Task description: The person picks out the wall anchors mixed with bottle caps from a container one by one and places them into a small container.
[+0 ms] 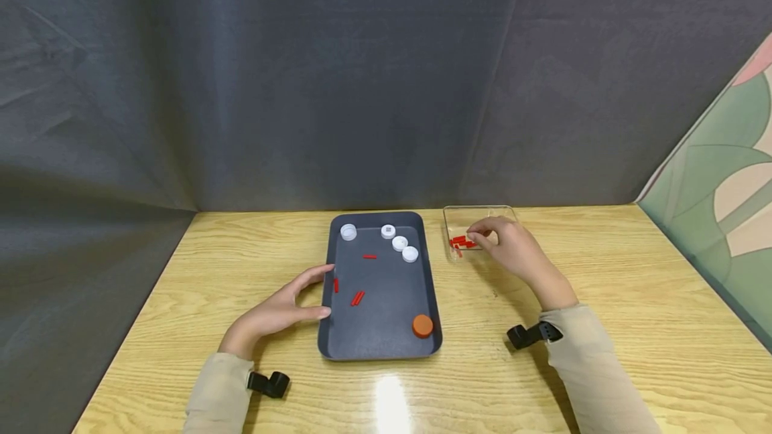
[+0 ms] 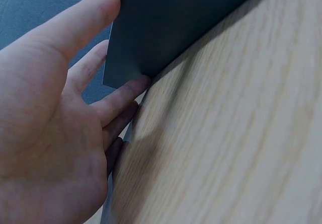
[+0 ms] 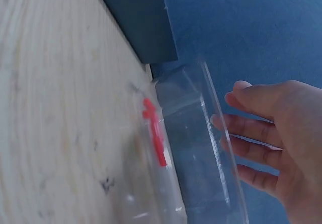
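Observation:
My left hand (image 1: 280, 307) is at the left side of a dark grey tray (image 1: 386, 350), thumb and fingers spread and their tips at its rim. In the left wrist view its fairly straight fingers reach the tray's outer wall (image 2: 146, 32). Several short red sticks (image 1: 358, 298) lie in the tray. My right hand (image 1: 509, 246) hovers over a clear plastic box (image 1: 479, 207), fingers loosely bent, thumb and index tips close together. No stick shows between them. More red sticks (image 1: 461, 241) lie in a pile at the box's near left, just below the fingertips.
White round caps (image 1: 400, 244) and a translucent cap (image 1: 348, 232) sit in the tray's far part. An orange cap (image 1: 423, 326) is in its near right corner. A grey curtain (image 1: 362, 86) hangs behind the wooden table (image 1: 633, 286), and a patterned panel (image 1: 724, 206) stands at right.

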A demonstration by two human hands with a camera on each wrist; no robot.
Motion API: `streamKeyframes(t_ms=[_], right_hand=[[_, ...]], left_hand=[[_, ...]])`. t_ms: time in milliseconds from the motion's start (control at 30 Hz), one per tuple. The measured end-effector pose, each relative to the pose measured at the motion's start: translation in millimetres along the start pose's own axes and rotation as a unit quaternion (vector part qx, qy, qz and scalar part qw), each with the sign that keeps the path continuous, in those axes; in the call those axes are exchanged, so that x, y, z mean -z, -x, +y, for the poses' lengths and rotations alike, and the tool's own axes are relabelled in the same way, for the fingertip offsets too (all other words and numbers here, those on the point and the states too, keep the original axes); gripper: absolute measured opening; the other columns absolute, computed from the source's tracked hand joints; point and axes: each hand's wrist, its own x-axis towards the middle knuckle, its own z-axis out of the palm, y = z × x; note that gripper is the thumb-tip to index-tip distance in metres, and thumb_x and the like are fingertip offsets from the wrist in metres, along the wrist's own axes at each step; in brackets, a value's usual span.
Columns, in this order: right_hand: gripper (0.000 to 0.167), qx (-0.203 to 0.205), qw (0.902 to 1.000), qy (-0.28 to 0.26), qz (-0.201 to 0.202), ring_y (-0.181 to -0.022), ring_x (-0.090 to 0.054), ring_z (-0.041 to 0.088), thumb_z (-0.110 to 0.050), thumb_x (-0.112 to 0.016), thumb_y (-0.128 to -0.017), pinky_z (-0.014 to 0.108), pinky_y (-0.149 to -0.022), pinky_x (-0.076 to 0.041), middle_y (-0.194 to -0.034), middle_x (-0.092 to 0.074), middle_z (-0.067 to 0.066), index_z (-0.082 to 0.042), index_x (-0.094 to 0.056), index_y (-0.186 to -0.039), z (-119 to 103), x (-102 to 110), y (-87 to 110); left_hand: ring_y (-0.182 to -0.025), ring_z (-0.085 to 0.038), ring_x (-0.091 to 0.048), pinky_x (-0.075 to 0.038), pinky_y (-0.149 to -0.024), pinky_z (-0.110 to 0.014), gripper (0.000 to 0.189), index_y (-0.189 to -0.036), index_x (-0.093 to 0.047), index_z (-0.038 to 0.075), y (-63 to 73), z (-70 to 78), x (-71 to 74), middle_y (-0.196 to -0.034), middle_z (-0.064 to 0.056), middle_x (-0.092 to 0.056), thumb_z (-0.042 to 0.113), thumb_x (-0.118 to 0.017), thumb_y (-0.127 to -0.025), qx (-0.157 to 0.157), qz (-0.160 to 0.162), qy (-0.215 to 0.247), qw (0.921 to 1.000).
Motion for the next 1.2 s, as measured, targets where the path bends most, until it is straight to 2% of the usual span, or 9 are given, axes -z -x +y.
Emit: streamKeyframes(t_ms=[167, 367, 533, 700, 867, 1033, 1200], right_hand=[[0.016, 0.014, 0.9998, 0.002, 0.015, -0.103, -0.061, 0.032, -0.019, -0.068, -0.096, 0.052, -0.088, -0.048, -0.105, -0.071, 0.011, -0.006, -0.075, -0.102, -11, 1, 0.4], [0.009, 0.057, 0.9970, 0.009, 0.051, -0.099, -0.063, 0.028, -0.015, -0.074, -0.091, 0.048, -0.084, -0.050, -0.098, -0.072, 0.008, -0.008, -0.076, -0.097, -24, -1, 0.6], [0.010, 0.087, 0.9953, 0.003, 0.044, -0.098, -0.064, 0.028, -0.013, -0.075, -0.089, 0.047, -0.086, -0.049, -0.097, -0.073, 0.006, -0.008, -0.076, -0.097, -36, -8, 0.7], [0.011, 0.084, 0.9954, 0.004, 0.047, -0.099, -0.064, 0.027, -0.018, -0.075, -0.090, 0.048, -0.088, -0.049, -0.098, -0.073, 0.005, -0.010, -0.077, -0.097, -50, -14, 4.0], [0.008, 0.072, 0.9952, -0.027, 0.061, -0.095, -0.064, 0.025, -0.016, -0.074, -0.091, 0.045, -0.083, -0.051, -0.097, -0.072, 0.004, -0.010, -0.077, -0.096, -62, -22, 6.0], [0.009, 0.065, 0.9942, -0.065, 0.057, -0.087, -0.063, 0.025, -0.015, -0.075, -0.090, 0.041, -0.074, -0.049, -0.095, -0.072, 0.002, -0.009, -0.077, -0.097, -72, -28, 5.8], [0.011, 0.063, 0.9935, -0.085, 0.042, -0.091, -0.064, 0.023, -0.014, -0.075, -0.090, 0.043, -0.077, -0.050, -0.096, -0.072, 0.002, -0.008, -0.077, -0.099, -81, -32, 6.5]], left_hand=[[-0.146, -0.032, -0.022, -0.014, -0.114, -0.063, 0.079, -0.155, -0.031, 0.028, -0.8, -0.6, 0.4, -0.159, -0.005, -0.027, 0.027, -0.075, -0.090, -0.002, -0.004, -0.003, 1.0000], [-0.146, -0.031, -0.023, -0.014, -0.114, -0.062, 0.078, -0.155, -0.032, 0.028, -2.8, -1.1, 0.4, -0.158, -0.003, -0.029, 0.027, -0.075, -0.090, -0.011, -0.002, -0.003, 0.9999], [-0.146, -0.031, -0.023, -0.014, -0.115, -0.062, 0.078, -0.155, -0.032, 0.029, -1.2, -2.7, -0.2, -0.158, -0.003, -0.030, 0.027, -0.075, -0.090, -0.011, -0.001, -0.005, 0.9999], [-0.146, -0.031, -0.023, -0.014, -0.115, -0.062, 0.077, -0.154, -0.033, 0.030, -0.3, -3.0, 0.2, -0.158, -0.003, -0.030, 0.027, -0.075, -0.090, -0.012, -0.002, -0.008, 0.9999], [-0.146, -0.031, -0.022, -0.014, -0.114, -0.063, 0.078, -0.155, -0.032, 0.030, 1.0, -2.0, 1.0, -0.159, -0.003, -0.028, 0.027, -0.075, -0.090, -0.007, 0.000, -0.009, 0.9999], [-0.146, -0.032, -0.023, -0.014, -0.114, -0.064, 0.078, -0.155, -0.032, 0.029, 1.1, -0.1, 2.3, -0.159, -0.005, -0.029, 0.028, -0.075, -0.090, -0.006, 0.004, -0.012, 0.9999], [-0.146, -0.032, -0.021, -0.014, -0.114, -0.064, 0.078, -0.155, -0.032, 0.029, 0.2, 1.2, 2.3, -0.159, -0.006, -0.028, 0.027, -0.075, -0.090, -0.008, 0.001, -0.007, 0.9999]])
